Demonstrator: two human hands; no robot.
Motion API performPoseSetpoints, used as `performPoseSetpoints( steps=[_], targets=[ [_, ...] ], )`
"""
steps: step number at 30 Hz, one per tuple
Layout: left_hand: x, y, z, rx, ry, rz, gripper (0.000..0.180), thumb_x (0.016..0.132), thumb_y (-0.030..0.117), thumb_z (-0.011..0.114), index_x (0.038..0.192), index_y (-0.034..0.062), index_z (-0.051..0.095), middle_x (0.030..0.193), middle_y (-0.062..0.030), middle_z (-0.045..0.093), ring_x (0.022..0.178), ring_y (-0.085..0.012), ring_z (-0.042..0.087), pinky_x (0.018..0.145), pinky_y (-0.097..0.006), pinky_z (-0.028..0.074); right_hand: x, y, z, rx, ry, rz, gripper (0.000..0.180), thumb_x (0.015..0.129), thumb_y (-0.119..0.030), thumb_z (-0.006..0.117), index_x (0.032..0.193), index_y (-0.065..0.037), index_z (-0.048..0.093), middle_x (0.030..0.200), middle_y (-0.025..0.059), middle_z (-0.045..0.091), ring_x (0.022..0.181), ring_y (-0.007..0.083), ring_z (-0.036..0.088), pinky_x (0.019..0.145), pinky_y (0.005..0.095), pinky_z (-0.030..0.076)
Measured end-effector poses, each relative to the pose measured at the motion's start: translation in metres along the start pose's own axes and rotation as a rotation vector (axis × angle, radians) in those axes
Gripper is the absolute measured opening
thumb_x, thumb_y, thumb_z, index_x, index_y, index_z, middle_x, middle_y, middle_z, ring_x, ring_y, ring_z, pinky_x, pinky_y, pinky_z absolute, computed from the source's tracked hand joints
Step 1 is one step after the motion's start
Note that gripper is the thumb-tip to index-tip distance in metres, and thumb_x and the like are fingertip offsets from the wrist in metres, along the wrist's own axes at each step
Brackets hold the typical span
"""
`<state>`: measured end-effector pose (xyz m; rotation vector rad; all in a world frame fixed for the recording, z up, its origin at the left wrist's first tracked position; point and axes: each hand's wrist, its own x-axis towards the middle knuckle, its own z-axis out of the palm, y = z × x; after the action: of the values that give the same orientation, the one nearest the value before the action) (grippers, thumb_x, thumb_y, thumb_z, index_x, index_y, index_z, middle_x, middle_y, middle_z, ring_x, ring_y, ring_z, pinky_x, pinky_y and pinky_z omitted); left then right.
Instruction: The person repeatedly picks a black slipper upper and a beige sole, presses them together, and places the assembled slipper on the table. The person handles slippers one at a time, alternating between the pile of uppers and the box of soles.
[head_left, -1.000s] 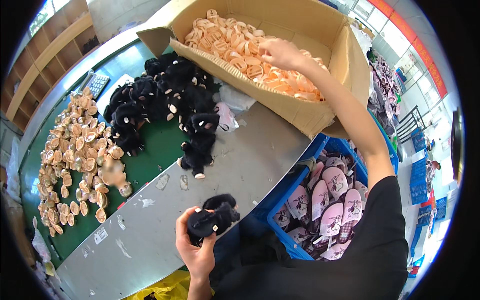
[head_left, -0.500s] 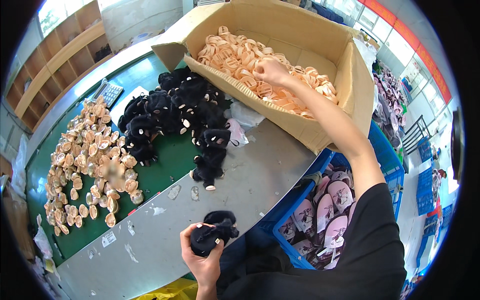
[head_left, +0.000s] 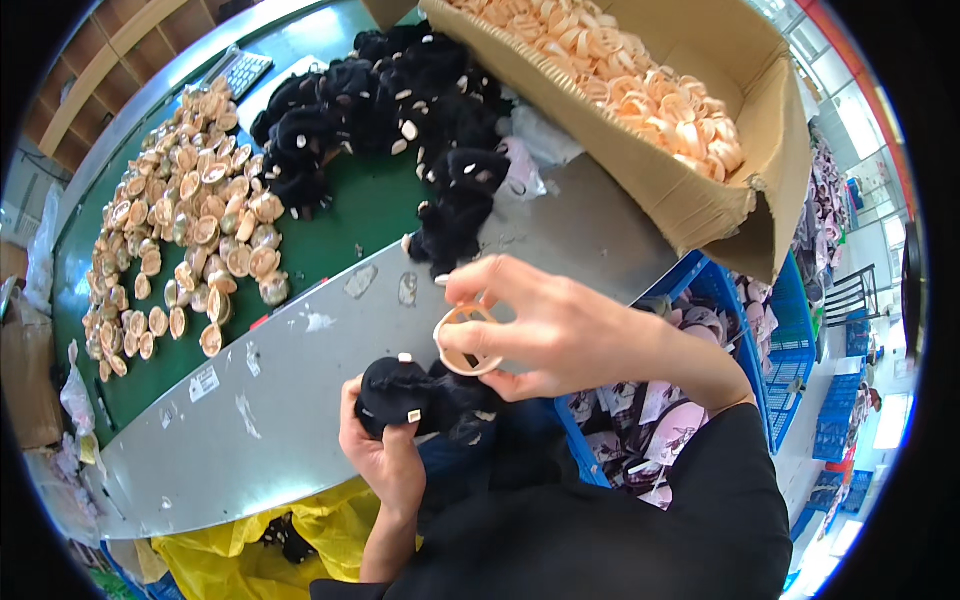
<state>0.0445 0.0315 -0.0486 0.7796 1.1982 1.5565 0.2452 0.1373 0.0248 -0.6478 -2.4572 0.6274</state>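
My left hand (head_left: 388, 462) is closed round a black fuzzy piece (head_left: 392, 392) with small cream tabs, perhaps a plush doll part, low over the table's front edge. Just above and right of it, my right hand (head_left: 565, 332) pinches a peach plastic ring (head_left: 452, 362) with openings through it. The ring is close to the black piece; whether they touch I cannot tell. More black fuzzy pieces (head_left: 335, 105) with cream tabs lie heaped on the table ahead.
A cardboard box (head_left: 610, 135) of similar peach rings (head_left: 660, 95) stands far right. Hollow, tan rounded shells (head_left: 205, 200) cover the table's left part, near a calculator (head_left: 247, 72). Blue crates (head_left: 583, 440) with pink printed pieces are at right; a yellow bag (head_left: 215, 560) hangs below the table edge.
My right hand has come back from the box to the black piece, now with a peach ring in it. My left hand has shifted slightly left and up. The view has tilted downward.
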Motion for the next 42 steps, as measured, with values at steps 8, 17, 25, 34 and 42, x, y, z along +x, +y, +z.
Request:
performPoseSetpoints(
  steps=[8, 17, 25, 34, 42],
  targets=[
    [-0.004, 0.009, -0.005, -0.161, -0.164, -0.346, 0.036, 0.068, -0.001, 0.061, 0.104, -0.0007, 0.061, 0.098, -0.0010, 0.064, 0.089, -0.0075, 0.059, 0.084, -0.021, 0.047, -0.006, -0.006, 0.023, 0.314, -0.007, 0.006, 0.070, 0.070, -0.004, 0.080, 0.133, -0.007, 0.049, 0.123, 0.0152, 0.053, 0.107, 0.0362, 0.060, 0.094, 0.0436, 0.054],
    [-0.003, 0.010, -0.004, -0.231, -0.181, -0.432, 0.039, 0.067, 0.001, 0.064, 0.106, -0.0024, 0.062, 0.097, -0.0025, 0.066, 0.088, -0.0091, 0.062, 0.083, -0.023, 0.049, -0.019, -0.003, 0.038, 0.571, -0.075, 0.316, 0.070, 0.078, -0.017, 0.089, 0.138, -0.006, 0.054, 0.124, 0.0136, 0.062, 0.109, 0.0245, 0.065, 0.094, 0.0364, 0.054],
    [-0.003, 0.014, -0.002, -0.116, -0.155, -0.375, 0.033, 0.067, 0.001, 0.064, 0.100, 0.0003, 0.062, 0.092, 0.0011, 0.063, 0.085, -0.0067, 0.058, 0.081, -0.021, 0.047, -0.014, -0.006, 0.026, 0.157, 0.073, -0.113, 0.052, 0.079, -0.008, 0.076, 0.128, -0.003, 0.061, 0.123, 0.0119, 0.063, 0.111, 0.0317, 0.062, 0.094, 0.0390, 0.054],
    [-0.006, 0.021, -0.003, -0.001, -0.228, -0.384, 0.024, 0.073, 0.006, 0.067, 0.096, 0.0009, 0.062, 0.087, 0.0030, 0.060, 0.079, -0.0054, 0.054, 0.073, -0.021, 0.046, -0.009, -0.013, 0.025, 0.093, -0.003, -0.236, 0.042, 0.078, -0.003, 0.070, 0.120, 0.000, 0.063, 0.118, 0.0115, 0.063, 0.110, 0.0304, 0.061, 0.093, 0.0382, 0.055],
    [-0.011, 0.019, -0.014, 0.118, -0.321, -0.256, 0.027, 0.073, 0.005, 0.069, 0.099, 0.0002, 0.062, 0.089, 0.0017, 0.062, 0.084, -0.0065, 0.057, 0.078, -0.022, 0.047, -0.010, -0.018, 0.020, 0.226, -0.047, -0.089, 0.044, 0.077, -0.016, 0.078, 0.116, -0.004, 0.061, 0.104, 0.0106, 0.062, 0.095, 0.0295, 0.065, 0.079, 0.0366, 0.057]
  ],
)
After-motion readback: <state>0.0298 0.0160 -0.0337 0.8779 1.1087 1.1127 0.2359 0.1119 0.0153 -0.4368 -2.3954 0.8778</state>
